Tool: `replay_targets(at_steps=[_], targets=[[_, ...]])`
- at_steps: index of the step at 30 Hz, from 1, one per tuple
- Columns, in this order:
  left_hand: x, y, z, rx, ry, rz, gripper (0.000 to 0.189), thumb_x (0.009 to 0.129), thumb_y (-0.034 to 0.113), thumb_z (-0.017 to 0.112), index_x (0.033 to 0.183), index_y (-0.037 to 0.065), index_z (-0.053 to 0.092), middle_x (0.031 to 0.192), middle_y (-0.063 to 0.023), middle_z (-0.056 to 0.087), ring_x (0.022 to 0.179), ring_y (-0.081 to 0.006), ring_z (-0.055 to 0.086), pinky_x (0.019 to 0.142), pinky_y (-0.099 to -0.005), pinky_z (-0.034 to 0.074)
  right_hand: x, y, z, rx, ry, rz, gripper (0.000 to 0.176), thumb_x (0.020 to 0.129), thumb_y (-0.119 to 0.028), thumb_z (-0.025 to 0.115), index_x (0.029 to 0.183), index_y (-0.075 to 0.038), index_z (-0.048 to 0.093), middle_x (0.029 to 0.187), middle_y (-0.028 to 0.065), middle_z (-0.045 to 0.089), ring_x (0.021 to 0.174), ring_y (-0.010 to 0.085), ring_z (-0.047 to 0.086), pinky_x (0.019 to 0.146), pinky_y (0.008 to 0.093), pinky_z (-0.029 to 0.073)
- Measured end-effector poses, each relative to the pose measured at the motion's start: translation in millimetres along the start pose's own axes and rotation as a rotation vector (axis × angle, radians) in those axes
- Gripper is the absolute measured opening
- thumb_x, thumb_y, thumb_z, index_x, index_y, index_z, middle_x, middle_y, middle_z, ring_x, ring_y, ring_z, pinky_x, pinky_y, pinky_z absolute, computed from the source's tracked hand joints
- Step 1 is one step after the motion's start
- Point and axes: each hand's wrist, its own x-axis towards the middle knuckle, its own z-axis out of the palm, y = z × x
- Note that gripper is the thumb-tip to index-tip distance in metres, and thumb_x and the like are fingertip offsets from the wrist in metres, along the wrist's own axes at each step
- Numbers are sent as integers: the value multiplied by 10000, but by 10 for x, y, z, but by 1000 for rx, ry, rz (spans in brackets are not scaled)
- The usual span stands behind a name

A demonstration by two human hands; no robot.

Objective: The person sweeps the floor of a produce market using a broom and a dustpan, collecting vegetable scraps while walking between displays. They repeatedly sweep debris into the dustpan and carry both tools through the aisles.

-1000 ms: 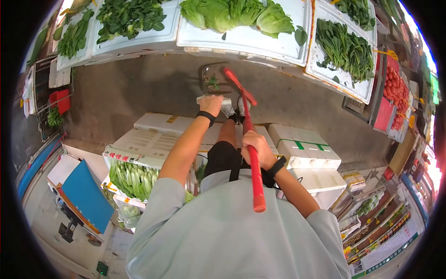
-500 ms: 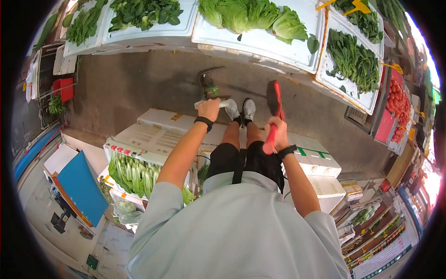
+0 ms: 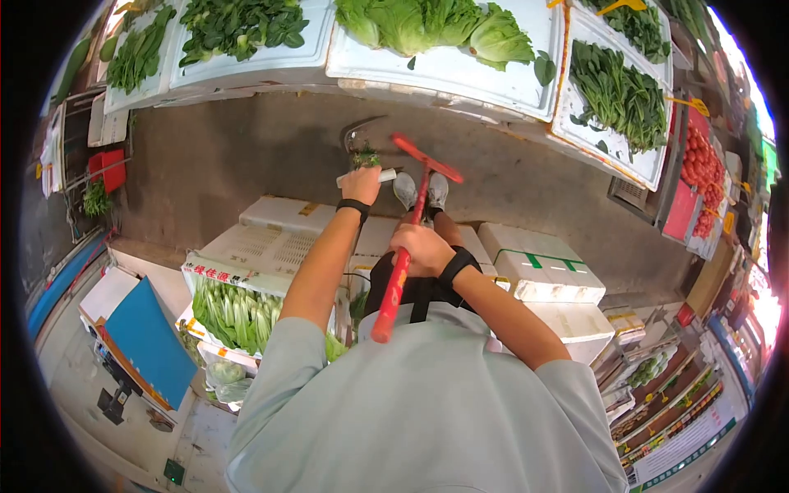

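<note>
My left hand (image 3: 360,185) is closed round the white grip (image 3: 387,175) of what looks like a long-handled dustpan. Beyond that hand, low down, show the dustpan's dark curved rim (image 3: 355,131) and some green leaf scraps (image 3: 366,156). My right hand (image 3: 421,249) wraps round the shaft of a red broom (image 3: 417,205). The broom's narrow head lies crosswise over my shoes, just right of the left hand, and its shaft end points back toward my body. Any bristles under the head are hidden.
White foam trays (image 3: 460,89) of leafy greens and lettuce (image 3: 501,39) line the far side of the grey floor (image 3: 205,148). Foam boxes (image 3: 542,275) are stacked close by my legs. Leafy greens (image 3: 234,316) stand left, red produce (image 3: 703,168) right.
My right hand has moved left, in front of my body. The broom's head has swung left and now lies across my shoes. My left hand has hardly moved.
</note>
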Motion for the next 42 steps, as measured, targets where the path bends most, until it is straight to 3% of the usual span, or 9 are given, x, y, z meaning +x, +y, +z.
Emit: replay_targets(at_steps=[10,14,18,22,25,32,33,34,42], targets=[[-333,-380,43,15,-151,-258,211,777,171,676,957,71,721,989,-180,707,963,-373,684,808,-472,547,-538,-724,-801,104,108,-10,185,644,-63,651,649,-23,470,667,146,511,674,363,532,641,437,454],[-711,-483,-193,-99,-88,-241,242,843,284,668,968,81,712,978,-195,696,944,-413,657,808,-497,533,-1046,-668,-1065,75,188,75,186,642,-40,629,623,-21,445,618,153,481,634,373,507,598,432,427],[-999,-574,-435,-221,-39,-298,257,850,307,674,960,76,704,967,-194,694,937,-426,644,801,-512,520,-1537,-530,-1123,11,452,249,101,685,-3,615,676,-3,515,627,165,532,579,354,535,559,393,437],[-1148,-633,-449,-216,12,-256,247,849,299,680,950,74,699,939,-200,694,932,-428,638,799,-518,504,-2203,107,-1082,6,696,341,72,760,1,589,707,1,541,656,103,553,612,180,547,582,329,432],[-1211,-498,-562,-205,-3,-267,238,845,288,683,932,66,692,927,-203,692,921,-427,635,791,-514,501,-2441,385,-1184,-43,749,514,55,773,-26,592,735,12,580,669,118,582,615,206,566,590,336,443],[-1094,-243,-475,-132,-18,-232,195,840,245,687,901,60,683,903,-216,681,909,-439,628,779,-521,502,-2398,1502,-1281,-154,782,495,146,740,-113,642,713,24,599,642,175,592,616,280,614,597,373,474],[-1044,-250,-428,-127,-15,-220,190,839,240,688,900,60,683,902,-216,681,904,-443,628,776,-522,503,-2380,1584,-1309,-141,665,593,208,676,-155,632,759,35,649,748,254,639,767,439,639,664,436,500],[-993,-240,-385,-123,-12,-209,185,838,236,689,898,60,683,900,-216,681,898,-446,628,774,-523,504,-2345,1730,-1259,-166,628,594,242,669,-190,639,764,32,658,766,264,641,793,450,633,692,447,508],[-675,132,-461,-38,-109,-241,155,842,194,683,937,71,691,916,-213,691,902,-440,644,772,-518,526,-1607,781,-945,45,443,403,230,692,-212,661,755,10,656,733,238,608,735,438,603,689,468,493]])
